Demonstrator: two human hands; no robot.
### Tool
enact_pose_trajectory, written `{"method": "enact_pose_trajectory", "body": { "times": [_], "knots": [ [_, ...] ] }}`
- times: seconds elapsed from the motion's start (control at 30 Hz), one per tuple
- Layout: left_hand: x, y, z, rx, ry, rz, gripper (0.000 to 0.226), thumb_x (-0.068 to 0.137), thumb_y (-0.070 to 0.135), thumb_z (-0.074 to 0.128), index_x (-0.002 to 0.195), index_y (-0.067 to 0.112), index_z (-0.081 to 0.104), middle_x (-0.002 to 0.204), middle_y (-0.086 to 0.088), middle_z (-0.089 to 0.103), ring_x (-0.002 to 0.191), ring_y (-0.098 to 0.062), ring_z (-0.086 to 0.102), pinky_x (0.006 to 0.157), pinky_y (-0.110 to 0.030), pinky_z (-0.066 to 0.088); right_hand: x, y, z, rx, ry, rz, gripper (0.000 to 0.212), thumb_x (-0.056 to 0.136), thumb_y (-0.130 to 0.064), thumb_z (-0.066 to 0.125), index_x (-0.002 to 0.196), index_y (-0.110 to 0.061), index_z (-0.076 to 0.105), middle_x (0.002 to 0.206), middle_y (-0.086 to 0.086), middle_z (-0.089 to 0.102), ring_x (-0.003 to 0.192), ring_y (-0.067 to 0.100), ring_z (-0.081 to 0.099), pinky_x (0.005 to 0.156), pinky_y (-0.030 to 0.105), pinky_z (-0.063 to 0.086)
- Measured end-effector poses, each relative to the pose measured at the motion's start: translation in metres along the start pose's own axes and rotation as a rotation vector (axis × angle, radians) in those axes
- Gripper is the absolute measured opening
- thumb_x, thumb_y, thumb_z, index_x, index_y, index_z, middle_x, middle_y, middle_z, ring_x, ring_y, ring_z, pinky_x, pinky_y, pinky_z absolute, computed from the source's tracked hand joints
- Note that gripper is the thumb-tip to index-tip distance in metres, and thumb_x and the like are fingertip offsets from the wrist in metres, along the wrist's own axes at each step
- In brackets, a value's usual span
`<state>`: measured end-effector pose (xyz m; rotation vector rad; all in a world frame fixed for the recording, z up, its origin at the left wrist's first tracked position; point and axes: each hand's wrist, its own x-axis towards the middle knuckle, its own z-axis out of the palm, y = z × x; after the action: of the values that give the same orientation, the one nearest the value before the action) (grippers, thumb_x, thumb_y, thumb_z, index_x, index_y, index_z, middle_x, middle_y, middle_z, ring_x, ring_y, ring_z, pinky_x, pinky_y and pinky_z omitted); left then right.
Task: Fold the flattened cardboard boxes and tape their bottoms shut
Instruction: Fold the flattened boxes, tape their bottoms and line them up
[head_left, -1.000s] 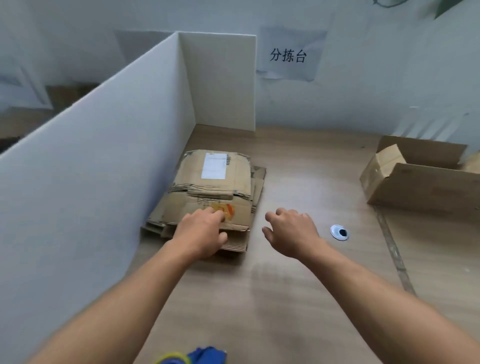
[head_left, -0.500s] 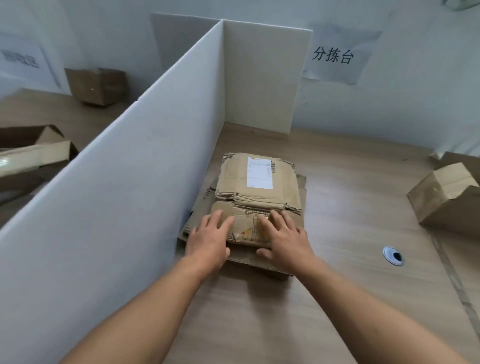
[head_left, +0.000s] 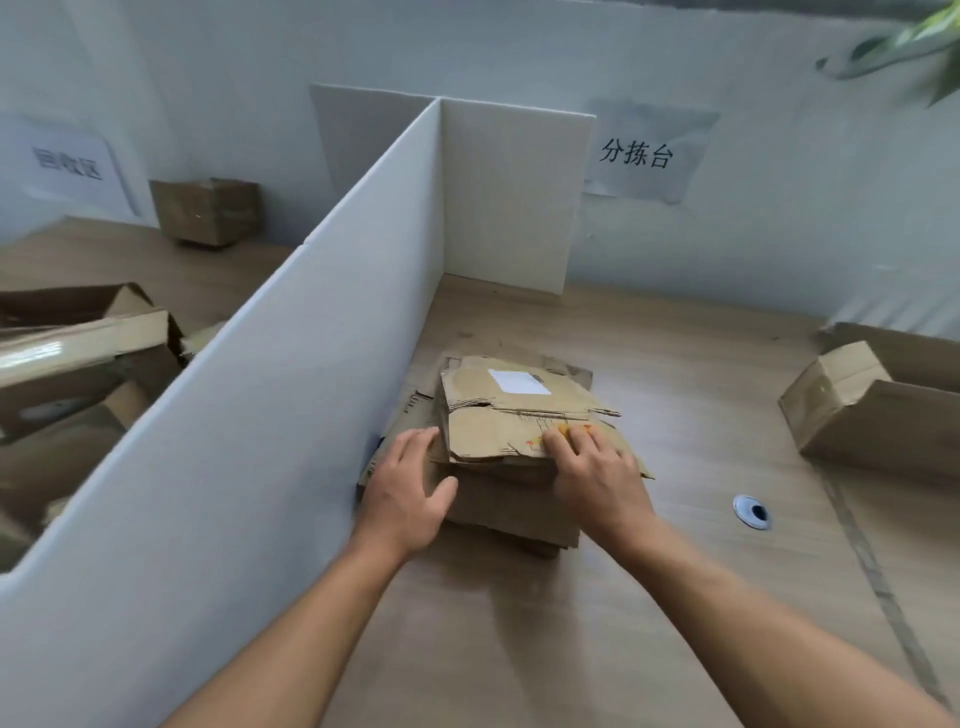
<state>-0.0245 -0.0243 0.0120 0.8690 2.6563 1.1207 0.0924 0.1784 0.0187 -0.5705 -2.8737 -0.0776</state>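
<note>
Top box has lifted — right hand grips it, left hand rests spread on stack.

Matt, creased brown cardboard boxes lie on a smooth wood-grain table beside a matt white divider.

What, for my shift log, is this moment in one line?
left hand: flat on box stack | right hand: fingers curled on top flat box | folded: no | taped: no

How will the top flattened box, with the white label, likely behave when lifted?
Probably light: the top flattened box is thin cardboard. Likely floppy along its creases and ragged flaps. Lying skewed on the stack, it may slide.
</note>
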Motion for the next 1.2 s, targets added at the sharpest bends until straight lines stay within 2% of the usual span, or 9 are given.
{"method": "enact_pose_trajectory", "body": {
  "times": [0.2,0.33,0.47,0.57,0.73,0.83,0.97,1.1,1.2],
  "knots": [
    [-0.051,0.057,-0.020,-0.150,0.083,0.035,0.059,0.085,0.023,0.076,0.139,0.018,0.053,0.127,0.001,0.055,0.117,-0.009,0.051,0.101,-0.020,0.035,-0.074,0.044,-0.100,0.396,0.262,0.186,0.036,0.086,-0.018,0.048,0.119,-0.021,0.062,0.100,0.002,0.067,0.088,0.031,0.060,0.071,0.039,0.041],
    [-0.082,0.092,-0.023,-0.294,0.045,-0.012,0.056,0.084,0.025,0.078,0.135,0.017,0.056,0.124,-0.002,0.061,0.115,-0.015,0.058,0.093,-0.023,0.041,-0.147,0.075,-0.140,0.814,0.321,0.378,0.026,0.096,-0.011,0.055,0.116,-0.027,0.061,0.091,-0.003,0.066,0.085,0.023,0.060,0.072,0.034,0.042],
    [-0.121,0.121,-0.018,-0.459,-0.005,0.026,0.076,0.066,0.048,0.084,0.133,0.027,0.054,0.127,0.009,0.060,0.115,-0.010,0.057,0.098,-0.034,0.047,-0.225,0.098,-0.150,1.299,0.282,0.535,0.032,0.103,-0.012,0.048,0.108,-0.039,0.064,0.104,0.001,0.073,0.099,0.021,0.068,0.083,0.037,0.052],
    [-0.149,0.130,-0.008,-0.541,-0.044,0.026,0.097,0.055,0.061,0.088,0.139,0.039,0.045,0.137,0.004,0.056,0.126,-0.014,0.053,0.103,-0.042,0.048,-0.283,0.104,-0.148,1.503,0.256,0.606,0.032,0.104,-0.010,0.044,0.107,-0.034,0.066,0.110,0.006,0.073,0.100,0.024,0.070,0.081,0.039,0.053],
    [-0.202,0.143,0.015,-0.798,-0.260,-0.027,0.096,0.050,0.042,0.090,0.134,0.028,0.046,0.124,0.004,0.067,0.115,-0.011,0.064,0.087,-0.024,0.055,-0.357,0.102,-0.134,1.603,0.265,0.664,0.033,0.104,-0.007,0.042,0.113,-0.028,0.065,0.113,0.003,0.072,0.102,0.019,0.068,0.083,0.036,0.050],
    [-0.232,0.142,0.027,-0.787,-0.348,0.022,0.101,0.055,0.040,0.086,0.143,0.031,0.039,0.130,0.005,0.063,0.116,-0.003,0.061,0.083,-0.016,0.051,-0.388,0.099,-0.126,1.512,0.231,0.630,0.027,0.102,-0.013,0.051,0.121,-0.031,0.058,0.110,-0.018,0.070,0.107,0.014,0.065,0.084,0.034,0.053],
    [-0.265,0.124,0.036,-0.718,-0.476,0.016,0.096,0.064,0.032,0.084,0.146,0.042,0.035,0.134,0.008,0.061,0.127,-0.007,0.053,0.087,-0.026,0.054,-0.417,0.098,-0.107,1.388,0.244,0.643,0.035,0.086,-0.037,0.074,0.117,-0.045,0.059,0.115,-0.012,0.069,0.113,0.014,0.063,0.087,0.028,0.055],
    [-0.287,0.105,0.041,-0.693,-0.490,0.017,0.100,0.077,0.017,0.073,0.155,0.043,0.016,0.139,0.003,0.059,0.129,-0.012,0.054,0.095,-0.029,0.052,-0.435,0.090,-0.080,1.337,0.140,0.669,0.079,0.089,-0.012,0.073,0.139,-0.062,0.038,0.135,-0.022,0.057,0.126,0.004,0.054,0.104,0.033,0.046],
    [-0.304,0.102,0.042,-0.668,-0.476,0.047,0.097,0.082,0.012,0.061,0.156,0.044,0.007,0.149,0.008,0.049,0.133,-0.009,0.051,0.099,-0.026,0.048,-0.440,0.077,-0.070,1.370,0.081,0.663,0.072,0.089,-0.016,0.074,0.140,-0.055,0.043,0.137,-0.026,0.055,0.129,-0.001,0.050,0.110,0.038,0.043]
  ]
}}
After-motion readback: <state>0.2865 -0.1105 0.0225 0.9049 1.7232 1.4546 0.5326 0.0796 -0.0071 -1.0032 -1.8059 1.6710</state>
